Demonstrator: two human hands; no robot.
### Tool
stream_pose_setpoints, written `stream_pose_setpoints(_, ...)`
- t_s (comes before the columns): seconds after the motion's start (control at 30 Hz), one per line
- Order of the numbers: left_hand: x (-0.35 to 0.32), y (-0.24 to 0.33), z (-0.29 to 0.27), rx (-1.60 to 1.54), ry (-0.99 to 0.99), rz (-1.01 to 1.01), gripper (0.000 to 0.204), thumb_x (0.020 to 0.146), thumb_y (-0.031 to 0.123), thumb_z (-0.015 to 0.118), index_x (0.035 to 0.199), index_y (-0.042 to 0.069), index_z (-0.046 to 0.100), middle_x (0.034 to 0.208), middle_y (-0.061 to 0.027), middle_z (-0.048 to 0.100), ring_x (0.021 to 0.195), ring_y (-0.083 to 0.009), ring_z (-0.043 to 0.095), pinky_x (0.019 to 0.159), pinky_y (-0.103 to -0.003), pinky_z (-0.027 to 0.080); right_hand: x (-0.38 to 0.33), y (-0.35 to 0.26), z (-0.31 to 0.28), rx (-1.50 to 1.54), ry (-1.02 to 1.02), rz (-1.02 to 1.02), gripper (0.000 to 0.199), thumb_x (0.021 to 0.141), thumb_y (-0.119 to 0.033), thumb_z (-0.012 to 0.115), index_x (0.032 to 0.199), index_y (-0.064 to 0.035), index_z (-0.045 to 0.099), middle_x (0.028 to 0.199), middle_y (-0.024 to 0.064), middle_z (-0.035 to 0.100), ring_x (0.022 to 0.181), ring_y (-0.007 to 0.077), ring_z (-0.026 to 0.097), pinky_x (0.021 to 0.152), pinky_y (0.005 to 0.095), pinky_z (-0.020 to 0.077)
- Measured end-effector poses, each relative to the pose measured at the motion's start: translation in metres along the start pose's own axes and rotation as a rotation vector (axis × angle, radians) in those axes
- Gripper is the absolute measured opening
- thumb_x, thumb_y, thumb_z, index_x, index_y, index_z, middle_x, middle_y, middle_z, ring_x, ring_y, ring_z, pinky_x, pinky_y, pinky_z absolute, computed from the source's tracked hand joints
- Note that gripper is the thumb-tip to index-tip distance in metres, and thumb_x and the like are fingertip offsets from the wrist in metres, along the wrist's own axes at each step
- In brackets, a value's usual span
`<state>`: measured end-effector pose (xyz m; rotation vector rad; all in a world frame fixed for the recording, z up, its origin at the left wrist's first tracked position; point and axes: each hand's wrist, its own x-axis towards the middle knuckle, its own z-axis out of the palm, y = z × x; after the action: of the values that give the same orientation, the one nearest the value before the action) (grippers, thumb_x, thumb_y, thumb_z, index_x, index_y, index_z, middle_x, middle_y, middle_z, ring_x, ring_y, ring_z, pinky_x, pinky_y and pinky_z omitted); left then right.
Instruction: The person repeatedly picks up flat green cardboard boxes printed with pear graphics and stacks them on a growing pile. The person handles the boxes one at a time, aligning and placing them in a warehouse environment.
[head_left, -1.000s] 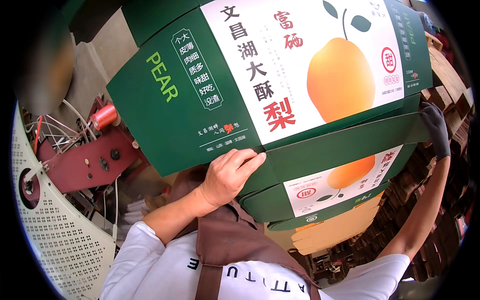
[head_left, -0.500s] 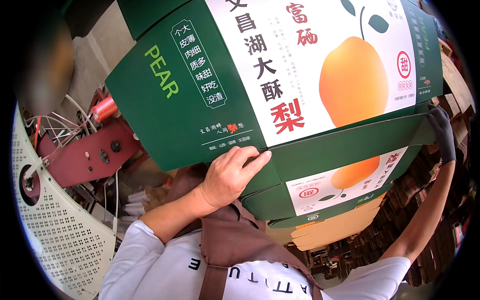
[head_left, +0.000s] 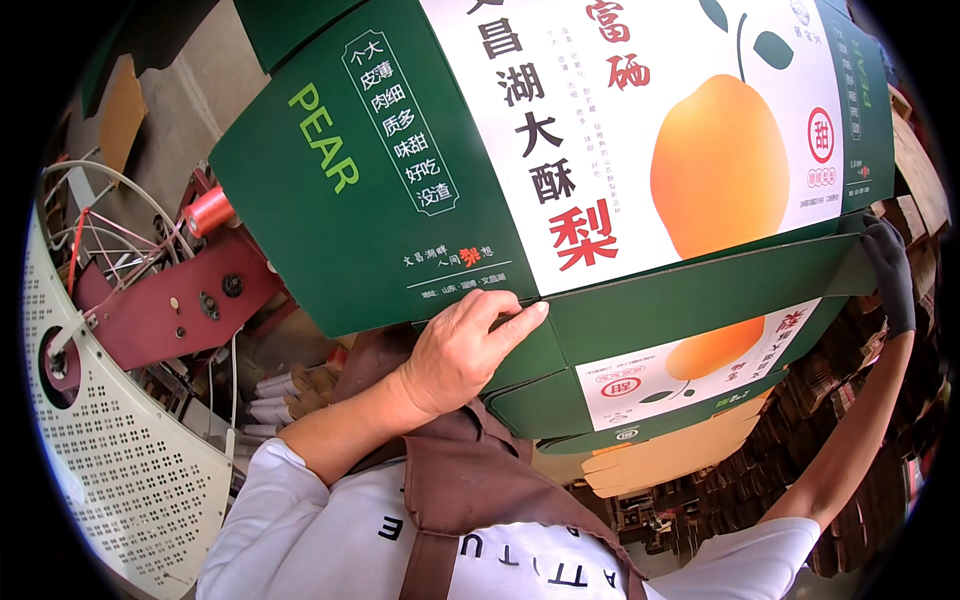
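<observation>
A large printed cardboard carton [head_left: 560, 130], green and white with a big yellow-orange pear picture, fills the upper middle, tilted in front of me. Its lower side folds down toward me as a green strip with a smaller pear print. My left hand [head_left: 462, 350], bare, is closed on the carton's near edge at the corner of the green side panel, thumb lying along the fold. In a dark grey glove, my right hand [head_left: 888, 270] grips the carton's right end. Its fingers are partly hidden behind the board.
On the left stand a white perforated machine guard [head_left: 140, 470], a dark red machine arm [head_left: 190, 305] and a red roller [head_left: 210, 212] with loose tubes and wires. Plain brown cardboard [head_left: 680, 455] shows beneath the carton. Stacked flat board [head_left: 790, 470] lies at lower right.
The carton and my right hand have shifted slightly right; my left hand keeps its hold. At upper left, a blurred dark shape has moved away, and a brown board piece now shows.
</observation>
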<state>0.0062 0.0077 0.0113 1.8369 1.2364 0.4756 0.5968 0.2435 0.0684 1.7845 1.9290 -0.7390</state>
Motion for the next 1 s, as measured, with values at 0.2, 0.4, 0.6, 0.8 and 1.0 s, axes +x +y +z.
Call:
stream_pose_setpoints(0.2, 0.004, -0.001, -0.001, -0.022, 0.003, -0.023, 0.041, 0.076, -0.001, 0.067, 0.117, 0.003, 0.069, 0.095, -0.0075, 0.058, 0.081, -0.0218, 0.062, 0.068, -0.032, 0.054, -0.001, -0.001, -0.006, -0.047, -0.023, -0.004, 0.017, 0.096, -0.012, 0.058, 0.108, -0.0014, 0.061, 0.134, 0.0125, 0.059, 0.13, 0.0266, 0.047, 0.111, 0.0354, 0.0337)
stream_pose_setpoints(0.4, -0.001, -0.002, -0.003, -0.043, -0.063, -0.049, 0.044, 0.077, -0.004, 0.063, 0.119, 0.002, 0.068, 0.097, -0.0109, 0.057, 0.085, -0.0271, 0.062, 0.075, -0.036, 0.054, -0.013, -0.046, 0.001, -0.014, 0.028, 0.065, 0.024, 0.09, -0.013, 0.065, 0.111, -0.0008, 0.066, 0.12, 0.0153, 0.064, 0.117, 0.0297, 0.057, 0.103, 0.0387, 0.0427)
stream_pose_setpoints(0.6, 0.004, 0.003, -0.001, -0.04, -0.064, -0.065, 0.047, 0.074, -0.013, 0.066, 0.117, 0.004, 0.068, 0.094, -0.0114, 0.056, 0.082, -0.0286, 0.06, 0.07, -0.038, 0.053, -0.008, -0.074, 0.002, -0.103, 0.095, 0.142, 0.02, 0.085, -0.032, 0.07, 0.087, -0.0123, 0.071, 0.1, 0.0054, 0.07, 0.116, 0.0248, 0.055, 0.108, 0.0445, 0.0277)
stream_pose_setpoints(0.8, 0.006, 0.001, 0.002, -0.034, -0.083, -0.063, 0.044, 0.076, -0.013, 0.065, 0.117, 0.004, 0.069, 0.095, -0.0126, 0.057, 0.079, -0.0286, 0.061, 0.066, -0.038, 0.052, -0.006, -0.069, 0.009, -0.079, 0.077, 0.176, 0.021, 0.086, -0.034, 0.067, 0.089, -0.0139, 0.07, 0.101, 0.0043, 0.07, 0.117, 0.0258, 0.054, 0.11, 0.0456, 0.0244)
stream_pose_setpoints(1.0, 0.005, -0.001, 0.0, -0.036, -0.113, -0.074, 0.047, 0.074, -0.013, 0.066, 0.118, 0.004, 0.068, 0.097, -0.012, 0.056, 0.082, -0.0291, 0.06, 0.07, -0.038, 0.052, 0.004, -0.067, 0.015, -0.146, 0.072, 0.186, 0.024, 0.086, -0.036, 0.064, 0.095, -0.0156, 0.072, 0.1, 0.0066, 0.07, 0.114, 0.0255, 0.055, 0.107, 0.045, 0.028)
